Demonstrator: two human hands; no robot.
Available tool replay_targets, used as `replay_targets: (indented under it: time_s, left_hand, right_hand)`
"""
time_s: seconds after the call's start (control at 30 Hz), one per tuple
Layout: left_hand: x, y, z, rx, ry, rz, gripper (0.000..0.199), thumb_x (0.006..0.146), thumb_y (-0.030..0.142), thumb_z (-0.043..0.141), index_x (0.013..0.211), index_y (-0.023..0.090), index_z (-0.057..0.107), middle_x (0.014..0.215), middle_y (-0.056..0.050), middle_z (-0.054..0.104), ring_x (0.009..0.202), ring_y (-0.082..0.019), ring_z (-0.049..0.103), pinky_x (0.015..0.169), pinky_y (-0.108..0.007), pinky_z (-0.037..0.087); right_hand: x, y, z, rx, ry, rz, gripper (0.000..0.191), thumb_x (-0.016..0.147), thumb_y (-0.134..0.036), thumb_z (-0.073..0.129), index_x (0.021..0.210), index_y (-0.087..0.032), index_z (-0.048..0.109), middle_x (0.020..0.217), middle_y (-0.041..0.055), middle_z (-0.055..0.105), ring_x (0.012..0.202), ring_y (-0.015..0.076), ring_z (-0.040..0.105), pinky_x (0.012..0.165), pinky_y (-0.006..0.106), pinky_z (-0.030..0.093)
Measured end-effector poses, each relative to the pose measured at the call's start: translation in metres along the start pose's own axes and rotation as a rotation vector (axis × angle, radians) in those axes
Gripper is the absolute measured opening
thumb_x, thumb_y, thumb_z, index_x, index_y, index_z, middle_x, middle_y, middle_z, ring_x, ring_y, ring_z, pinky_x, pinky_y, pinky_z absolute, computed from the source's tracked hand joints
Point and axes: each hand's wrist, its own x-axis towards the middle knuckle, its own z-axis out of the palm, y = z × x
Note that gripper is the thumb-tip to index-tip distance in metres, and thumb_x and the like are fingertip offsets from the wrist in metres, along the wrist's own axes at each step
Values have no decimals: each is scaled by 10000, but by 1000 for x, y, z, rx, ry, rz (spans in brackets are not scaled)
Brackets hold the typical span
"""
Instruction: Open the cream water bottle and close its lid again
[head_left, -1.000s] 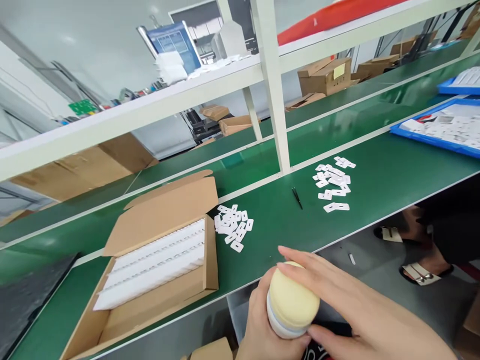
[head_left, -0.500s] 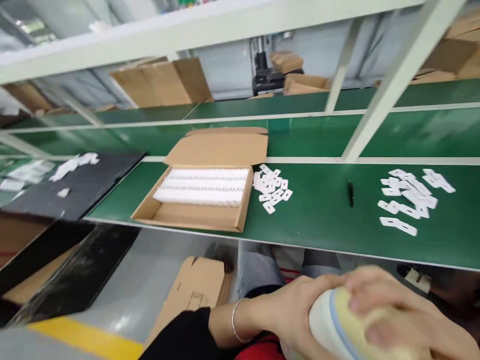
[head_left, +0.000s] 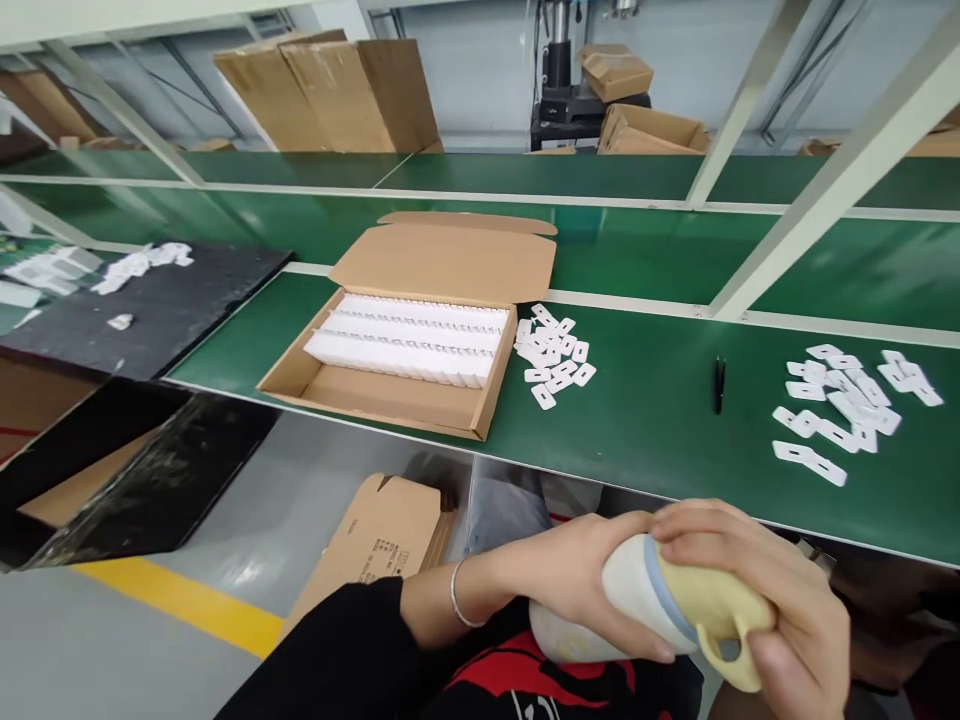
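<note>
Now the pale cream plastic bottle with a yellow handled cap (head_left: 660,610) lies tilted sideways over the lap, below the green desk (head_left: 645,430), no longer upright. The left hand (head_left: 585,590) clamps its body; the right hand (head_left: 757,590) grips the cap, perhaps twisting it.

Low in the head view, the left hand (head_left: 581,590) wraps the white body of a bottle (head_left: 637,600) lying on its side, while the right hand (head_left: 765,590) grips its pale yellow cap (head_left: 709,605). Beyond them, on the green surface (head_left: 645,430), sits an open cardboard box (head_left: 420,340) holding rows of white parts. A pile of small white pieces (head_left: 551,355) lies just beside it; black tweezers (head_left: 718,383) and more white pieces (head_left: 844,405) lie farther right.
</note>
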Motion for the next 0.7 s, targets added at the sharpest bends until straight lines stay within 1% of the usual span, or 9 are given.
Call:
replay_targets:
  time_s: [0.03,0.07,0.1,0.13,0.27,0.4,0.57,0.63,0.7]
  left_hand:
    - [1,-2,5,14,-103,-10,929,500,393,982,1361,374,635,1179,3,767,1024,-332,755,869,-417,618]
    - [3,-5,10,27,-194,-29,955,567,391,953,1438,367,563,1249,-22,745,1090,-349,738,919,-443,605]
    - [5,-9,15,42,-241,-53,988,599,405,936,1487,349,506,1303,-49,721,1140,-366,719,955,-466,593]
    - [7,-14,21,50,-248,-78,1019,600,430,932,1507,328,479,1331,-69,704,1168,-383,705,976,-483,584]
    - [8,-32,41,5,-238,-104,1075,581,508,932,1523,313,451,1365,-79,675,1223,-394,673,1037,-509,554]
    - [0,-45,55,-45,-218,-95,1093,576,508,942,1529,308,445,1356,-89,674,1218,-389,673,1050,-520,548]
    - [-10,-55,61,-90,-185,-98,1127,561,511,947,1543,328,426,1393,-74,658,1230,-375,671,1068,-490,550]
    - [-11,-59,62,-82,-164,-66,1150,541,513,946,1548,326,423,1404,-74,657,1219,-388,679,1060,-486,559]
    - [-12,-61,63,-47,-105,-17,1190,502,523,950,1551,299,435,1374,-76,678,1177,-401,703,1006,-459,591]
  right_hand:
    - [-4,4,1,49,20,3,389,1062,-485,489,1000,-233,779,1005,102,733,975,333,708,850,476,545]
    - [-8,9,2,74,60,33,343,1069,-382,475,978,-232,769,977,91,727,945,312,705,829,457,537]
    - [-12,14,2,82,95,66,331,1067,-314,461,959,-228,762,968,86,721,936,301,700,823,449,528]
    - [-16,18,3,79,115,90,328,1065,-278,458,948,-224,760,969,85,719,935,297,696,821,444,522]
    - [-31,29,7,44,170,142,308,1050,-260,503,899,-202,765,954,90,717,913,294,694,794,428,519]
    - [-42,27,13,-6,214,208,309,1046,-285,533,868,-188,766,951,91,719,897,286,698,789,412,521]
    - [-44,18,21,-89,190,244,328,1054,-311,528,865,-190,766,962,87,722,887,272,696,783,395,515]
    - [-43,14,24,-100,185,226,321,1055,-311,528,879,-191,767,969,91,720,894,272,692,790,400,512]
    - [-42,11,27,-86,185,200,300,1051,-308,538,900,-195,771,980,93,718,920,285,690,812,419,513]
